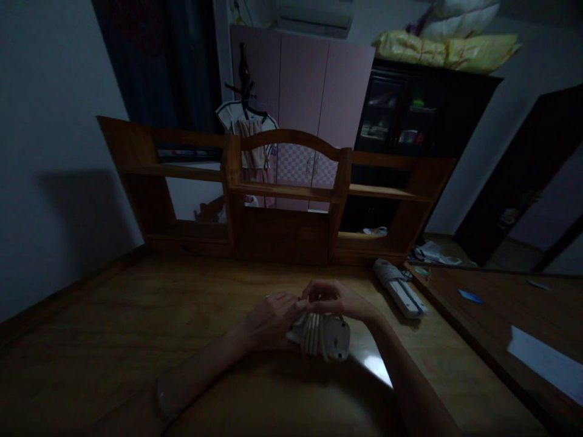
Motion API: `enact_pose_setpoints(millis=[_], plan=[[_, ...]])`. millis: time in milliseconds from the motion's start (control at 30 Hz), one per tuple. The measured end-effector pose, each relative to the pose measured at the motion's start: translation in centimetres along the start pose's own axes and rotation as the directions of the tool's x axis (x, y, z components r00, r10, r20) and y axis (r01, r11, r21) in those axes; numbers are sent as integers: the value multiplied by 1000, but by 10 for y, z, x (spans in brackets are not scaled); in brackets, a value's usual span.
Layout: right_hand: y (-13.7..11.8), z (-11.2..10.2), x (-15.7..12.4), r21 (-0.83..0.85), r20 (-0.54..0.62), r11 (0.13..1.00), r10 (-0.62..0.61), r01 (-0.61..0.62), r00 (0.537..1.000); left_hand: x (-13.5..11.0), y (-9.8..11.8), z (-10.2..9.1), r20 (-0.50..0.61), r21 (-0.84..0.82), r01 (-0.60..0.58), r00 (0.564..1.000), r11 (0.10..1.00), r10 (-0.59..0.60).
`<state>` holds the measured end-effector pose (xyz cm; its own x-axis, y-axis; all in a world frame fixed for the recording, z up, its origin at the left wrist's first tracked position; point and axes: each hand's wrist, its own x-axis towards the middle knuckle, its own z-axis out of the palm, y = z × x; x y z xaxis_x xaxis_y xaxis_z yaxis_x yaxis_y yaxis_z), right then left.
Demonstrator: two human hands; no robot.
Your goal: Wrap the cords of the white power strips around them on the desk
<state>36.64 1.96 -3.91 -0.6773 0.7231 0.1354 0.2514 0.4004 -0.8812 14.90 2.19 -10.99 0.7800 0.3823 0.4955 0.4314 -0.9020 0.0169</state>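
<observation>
In the head view, a pale power strip (337,337) is held low over the wooden desk, with its cord (312,335) wound round it in several turns. My left hand (274,320) is closed around the strip's left end and hides that part. My right hand (336,298) is above the strip, its fingers bent and pinched close to the left fingertips at the top of the windings. It appears to grip the cord there, though the dim light and the fingers hide the exact spot.
A second white power strip (408,298) with grey cord wound at one end lies to the right on the desk (191,303). A wooden shelf unit (282,193) stands along the back. Another surface on the right holds a white paper (546,358) and a blue card (469,296).
</observation>
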Motion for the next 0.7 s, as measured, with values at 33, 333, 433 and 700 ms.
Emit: enact_pose_setpoints(millis=[33, 333, 433, 700], plan=[[3, 0, 0, 7, 14, 1000, 1, -1, 1000, -1, -2, 1, 1, -19, -1, 1000, 1000, 1], [22, 1, 12, -201, -156, 968, -182, 149, 971, -1, -10, -5, 35, -48, 31, 999, 998, -29], [29, -2, 13, -199, -222, 963, -227, 184, 948, 0, -5, -5, 32, -20, 26, 999, 999, -25], [35, 1, 15, -70, -294, 983, -181, 168, 938, 0, -2, -10, 24, -43, 33, 999, 999, -32]])
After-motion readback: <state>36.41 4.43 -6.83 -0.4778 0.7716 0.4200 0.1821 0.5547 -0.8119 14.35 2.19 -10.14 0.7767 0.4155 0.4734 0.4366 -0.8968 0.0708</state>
